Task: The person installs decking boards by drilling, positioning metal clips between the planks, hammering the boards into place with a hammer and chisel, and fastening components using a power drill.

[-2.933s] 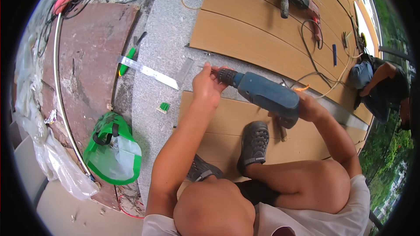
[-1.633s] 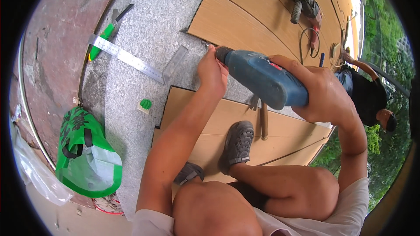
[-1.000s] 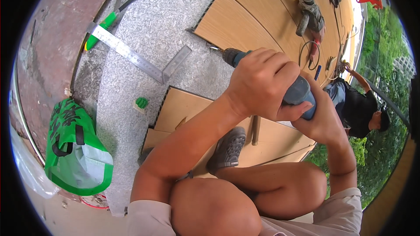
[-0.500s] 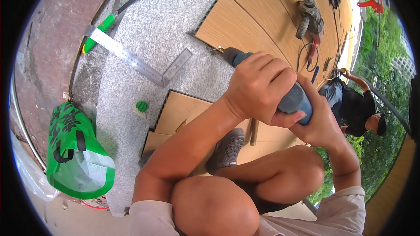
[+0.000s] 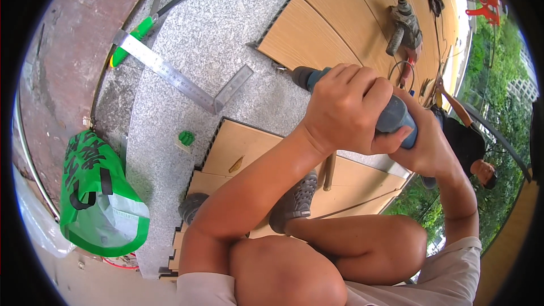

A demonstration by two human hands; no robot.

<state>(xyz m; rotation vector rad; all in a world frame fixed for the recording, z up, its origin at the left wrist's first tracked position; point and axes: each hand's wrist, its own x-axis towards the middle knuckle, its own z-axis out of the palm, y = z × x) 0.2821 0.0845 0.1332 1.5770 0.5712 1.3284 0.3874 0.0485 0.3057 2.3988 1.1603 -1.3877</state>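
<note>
Both hands grip a blue cordless drill in front of my knees. My left hand is closed over the top of its body. Wrapped around it from the right is my right hand, whose fingers are partly hidden. The black chuck points left. A small metal piece shows at its tip, against the speckled grey stone beside the corner of the wood-look boards; whether it touches them I cannot tell.
A metal try square and a green-handled cutter lie to the left. Below them stands a green bag. A larger corded drill rests on the far boards. Another person works at the right.
My hands and the drill have shifted a little to the right in the picture, with my knees slightly lower. The other person at the right has changed posture, an arm now reaching lower.
</note>
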